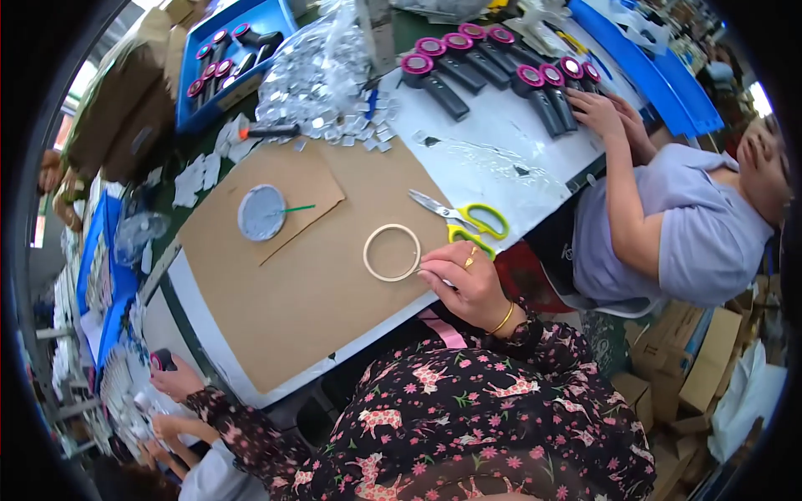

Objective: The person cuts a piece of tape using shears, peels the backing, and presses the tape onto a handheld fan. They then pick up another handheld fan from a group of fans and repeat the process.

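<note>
A smooth white tabletop (543, 192) extends under and past the flat brown cardboard sheet (334, 317). Off the sheet's right side sits a co-worker (702, 230) in a pale lavender shirt, hands at the black handheld devices (443, 93), glossy magenta-ringed heads on straight handles, beyond the sheet's upper right corner. Along its top edge a crinkled clear plastic bag (322, 63) spills small silvery squares; a blue plastic bin (190, 117) stands past its upper left. Metal scissors (436, 207) with yellow-green handles cross the sheet's right edge, crowding the right hand (472, 284), whose thumb and bent forefinger pinch the rim of a thin cream ring (368, 267) over the sheet's right half; whether it is lifted I cannot tell. Off the sheet's lower left, the left hand (177, 380) curls around a black-and-magenta round piece (164, 361). A grey-filled round tub (241, 219) occupies the sheet's upper left.
</note>
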`<state>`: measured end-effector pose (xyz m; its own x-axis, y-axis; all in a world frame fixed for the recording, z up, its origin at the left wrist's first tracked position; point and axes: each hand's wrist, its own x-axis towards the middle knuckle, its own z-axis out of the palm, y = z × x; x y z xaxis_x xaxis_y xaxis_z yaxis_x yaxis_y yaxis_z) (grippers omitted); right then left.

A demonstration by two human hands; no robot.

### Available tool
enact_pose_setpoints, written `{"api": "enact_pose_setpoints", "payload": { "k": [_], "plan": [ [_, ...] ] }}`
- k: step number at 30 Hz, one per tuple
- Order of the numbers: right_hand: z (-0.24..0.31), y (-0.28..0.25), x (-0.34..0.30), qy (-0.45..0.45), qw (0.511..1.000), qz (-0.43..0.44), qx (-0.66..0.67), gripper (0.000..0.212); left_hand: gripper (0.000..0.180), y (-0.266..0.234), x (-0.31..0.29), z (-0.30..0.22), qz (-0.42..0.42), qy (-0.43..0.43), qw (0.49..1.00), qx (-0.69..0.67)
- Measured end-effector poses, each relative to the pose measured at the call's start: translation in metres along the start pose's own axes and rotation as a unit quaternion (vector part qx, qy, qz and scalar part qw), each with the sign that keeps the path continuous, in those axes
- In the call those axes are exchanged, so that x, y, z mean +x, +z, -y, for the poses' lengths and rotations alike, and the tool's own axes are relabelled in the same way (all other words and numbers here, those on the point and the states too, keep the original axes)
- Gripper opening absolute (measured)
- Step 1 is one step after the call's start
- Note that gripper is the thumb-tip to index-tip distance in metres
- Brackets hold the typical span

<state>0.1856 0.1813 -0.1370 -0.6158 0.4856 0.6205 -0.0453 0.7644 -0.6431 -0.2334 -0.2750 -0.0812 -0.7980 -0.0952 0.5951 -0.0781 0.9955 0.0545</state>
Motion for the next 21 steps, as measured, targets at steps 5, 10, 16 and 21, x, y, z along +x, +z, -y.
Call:
{"api": "enact_pose_setpoints", "payload": {
  "k": [5,10,16,21],
  "plan": [
    [-0.014,-0.024,0.025,0.054,0.998,-0.007,-0.025,0.017,0.048,-0.077,-0.078,-0.141,-0.023,0.216,0.930,-0.296],
    [-0.072,-0.050,0.115,0.075,0.982,0.016,-0.172,0.033,0.043,-0.140,-0.148,-0.240,0.124,0.315,0.831,-0.442],
    [-0.084,-0.042,0.195,-0.131,0.929,0.025,-0.347,0.035,0.039,-0.168,-0.191,-0.257,0.230,0.331,0.770,-0.495],
    [-0.096,-0.069,0.237,-0.395,0.802,0.059,-0.445,0.043,0.038,-0.166,-0.197,-0.215,0.314,0.234,0.738,-0.549]
  ]
}}
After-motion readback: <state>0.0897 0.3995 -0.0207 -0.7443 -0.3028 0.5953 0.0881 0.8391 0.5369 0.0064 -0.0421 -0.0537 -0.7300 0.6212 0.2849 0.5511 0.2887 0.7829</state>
